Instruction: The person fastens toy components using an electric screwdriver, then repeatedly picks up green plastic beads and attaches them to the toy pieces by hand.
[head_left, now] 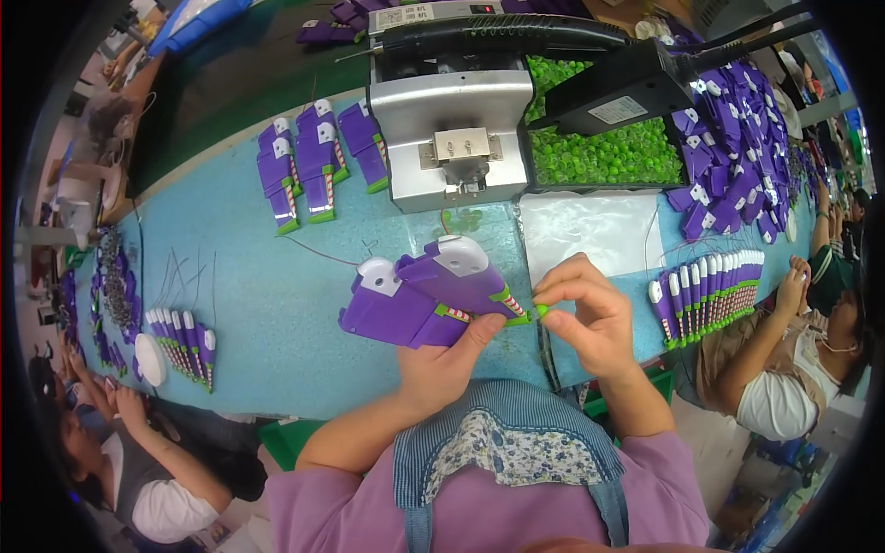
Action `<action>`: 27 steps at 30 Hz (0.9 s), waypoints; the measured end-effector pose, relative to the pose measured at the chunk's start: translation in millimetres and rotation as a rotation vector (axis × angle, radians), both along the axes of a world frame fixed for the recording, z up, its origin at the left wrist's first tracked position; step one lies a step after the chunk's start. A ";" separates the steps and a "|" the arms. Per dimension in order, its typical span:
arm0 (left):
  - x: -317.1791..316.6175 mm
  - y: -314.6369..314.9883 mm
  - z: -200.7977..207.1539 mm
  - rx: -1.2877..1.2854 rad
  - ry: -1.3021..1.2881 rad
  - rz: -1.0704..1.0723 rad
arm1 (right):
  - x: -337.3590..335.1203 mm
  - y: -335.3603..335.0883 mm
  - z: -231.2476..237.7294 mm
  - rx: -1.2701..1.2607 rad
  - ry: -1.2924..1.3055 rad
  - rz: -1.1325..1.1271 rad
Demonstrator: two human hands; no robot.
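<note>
My left hand (441, 370) is closed on two purple plastic toy wings, its thumb pressing near their striped edges. The upper toy wing (452, 279) overlaps the lower toy wing (380, 311); both have white rounded ends, red-and-white stripes and green trim. At the tip of the upper one, my right hand (595, 318) pinches a small green cap (541, 311) between thumb and forefinger. Whether the cap touches the wing's tip, I cannot tell. A thin wire trails from the white end of the lower wing.
A grey metal machine (452, 120) stands ahead, with more purple wings (315, 166) at its left. Right of it are a bin of green caps (604, 152), a heap of purple parts (733, 157) and a row of wings (710, 290). Co-workers sit on both sides.
</note>
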State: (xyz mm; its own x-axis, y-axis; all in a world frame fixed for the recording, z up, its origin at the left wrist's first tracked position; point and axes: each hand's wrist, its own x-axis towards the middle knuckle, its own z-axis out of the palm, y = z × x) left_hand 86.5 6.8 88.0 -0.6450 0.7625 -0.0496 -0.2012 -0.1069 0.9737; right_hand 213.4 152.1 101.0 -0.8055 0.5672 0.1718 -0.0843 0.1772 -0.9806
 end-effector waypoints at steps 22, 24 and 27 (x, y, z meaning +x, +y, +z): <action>-112.5 -55.1 3.7 0.117 -0.253 0.207 | -82.7 17.5 -32.6 0.665 -0.150 -0.064; -146.6 -53.8 2.2 0.006 -0.175 0.370 | -86.5 16.4 -36.8 0.720 -0.161 -0.069; -196.6 -48.5 -12.2 -0.423 0.207 0.482 | -88.9 14.0 -41.1 0.815 -0.175 -0.083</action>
